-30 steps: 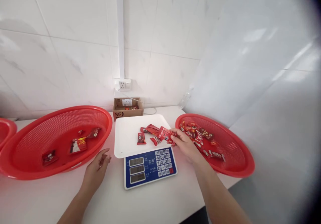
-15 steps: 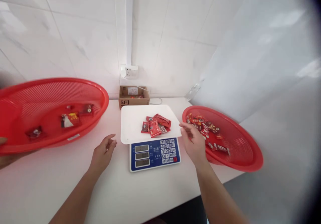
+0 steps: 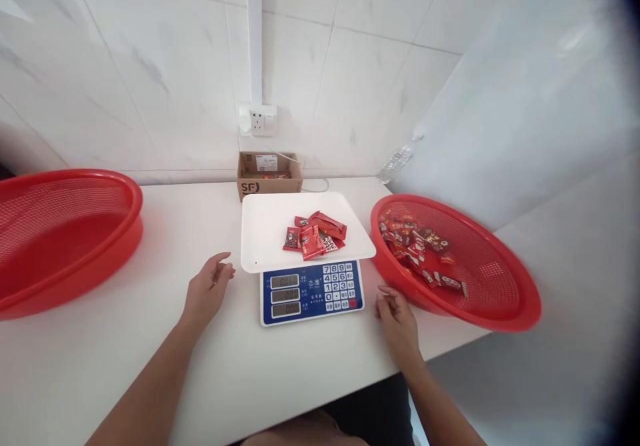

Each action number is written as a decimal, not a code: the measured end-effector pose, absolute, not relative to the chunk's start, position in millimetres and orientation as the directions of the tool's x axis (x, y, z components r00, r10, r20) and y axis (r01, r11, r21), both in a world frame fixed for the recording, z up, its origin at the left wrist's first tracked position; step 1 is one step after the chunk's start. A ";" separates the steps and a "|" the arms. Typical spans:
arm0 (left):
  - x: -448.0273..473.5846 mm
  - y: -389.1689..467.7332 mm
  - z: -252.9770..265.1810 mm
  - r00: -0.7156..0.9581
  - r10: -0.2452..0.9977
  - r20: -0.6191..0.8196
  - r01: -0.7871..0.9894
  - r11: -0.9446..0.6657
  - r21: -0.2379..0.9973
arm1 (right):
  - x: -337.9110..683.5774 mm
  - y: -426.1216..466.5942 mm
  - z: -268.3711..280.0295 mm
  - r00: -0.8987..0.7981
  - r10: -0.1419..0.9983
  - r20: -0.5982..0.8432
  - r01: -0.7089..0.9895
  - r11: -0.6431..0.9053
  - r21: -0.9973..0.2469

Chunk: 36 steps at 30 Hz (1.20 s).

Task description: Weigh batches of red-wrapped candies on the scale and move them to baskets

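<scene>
A white-and-blue digital scale point(image 3: 313, 316) stands on the table before me, with several small red snack packets point(image 3: 314, 238) heaped on its white weighing tray point(image 3: 267, 229). My left hand point(image 3: 207, 289) is left of the scale, fingers loosely bent and apart, holding nothing. On the other side my right hand point(image 3: 399, 323) rests at the table beside the scale's lower right corner, below the right red basket point(image 3: 500, 246). Its fingers are half curled with gaps between them, and no item shows in them. That basket holds several more red and brown wrapped snacks point(image 3: 417, 249).
Another red basket point(image 3: 113, 249) stands at the left, cut off by the frame edge. Behind the scale, a small cardboard box point(image 3: 270, 186) with red packets sits against the tiled wall, under a socket point(image 3: 257, 121). A white table point(image 3: 240, 379) carries everything.
My right hand has drawn back from the tray's right edge down to the table. The left basket has shifted left; its packets and the other person's hand no longer show.
</scene>
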<state>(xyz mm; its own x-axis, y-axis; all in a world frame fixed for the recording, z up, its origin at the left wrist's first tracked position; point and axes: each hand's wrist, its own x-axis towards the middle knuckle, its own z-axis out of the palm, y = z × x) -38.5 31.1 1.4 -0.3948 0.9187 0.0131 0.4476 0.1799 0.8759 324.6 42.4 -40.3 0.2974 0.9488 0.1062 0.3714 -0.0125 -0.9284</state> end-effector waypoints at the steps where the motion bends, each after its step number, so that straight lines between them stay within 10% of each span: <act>1: -38.9 31.9 0.2 -0.394 0.919 0.016 0.444 0.176 0.879 | 324.9 43.5 -41.4 0.278 0.955 0.104 0.390 -0.013 -0.921; 28: -40.2 39.3 -1.5 -0.463 0.883 -0.076 0.298 0.236 0.925 | 325.3 48.1 -41.9 0.191 0.975 0.115 0.562 -0.012 -0.827; 36: -26.3 19.0 22.1 -0.596 0.740 0.311 0.565 0.113 0.817 | 328.1 48.1 -44.8 0.164 0.980 0.111 0.534 0.006 -0.846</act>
<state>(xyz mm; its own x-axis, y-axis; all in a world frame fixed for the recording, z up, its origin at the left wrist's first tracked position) -26.3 19.0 22.1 -0.5965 0.7400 0.3108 0.5655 0.1127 0.8170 328.1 48.1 -44.8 0.1638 0.9802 0.1108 0.5336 0.0064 -0.8457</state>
